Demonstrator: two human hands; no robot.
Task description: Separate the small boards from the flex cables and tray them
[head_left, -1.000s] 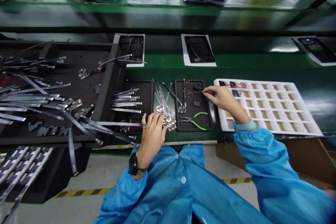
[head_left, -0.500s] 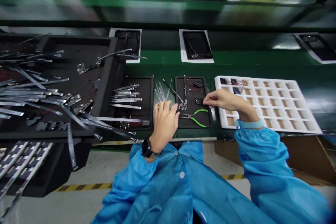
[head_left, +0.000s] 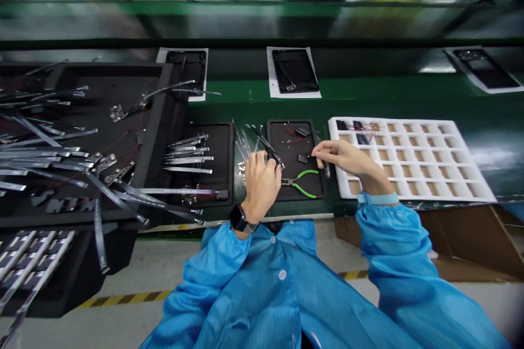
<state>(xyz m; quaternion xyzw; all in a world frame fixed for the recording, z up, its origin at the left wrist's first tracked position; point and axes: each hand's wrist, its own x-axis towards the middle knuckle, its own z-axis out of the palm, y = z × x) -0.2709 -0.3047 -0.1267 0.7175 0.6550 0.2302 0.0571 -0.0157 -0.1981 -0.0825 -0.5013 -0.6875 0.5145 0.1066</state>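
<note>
Things: The left hand (head_left: 261, 186) curled closed over flex cables (head_left: 268, 147) at the near-left edge of a black tray (head_left: 315, 136). The right hand (head_left: 338, 155) pinched thumb to fingertip just beside a small black chip (head_left: 302, 158); anything held was too small to tell.
Rest: Green-handled pliers (head_left: 301, 182) lay in the tray; a white foam tray (head_left: 409, 185) sat right.

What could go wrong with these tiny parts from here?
The left hand sits on thin ribbon cables, which might bend or tangle. The green-handled pliers lie close by and could snag them. Loose red wires on the black tray might catch on the right hand.
</note>
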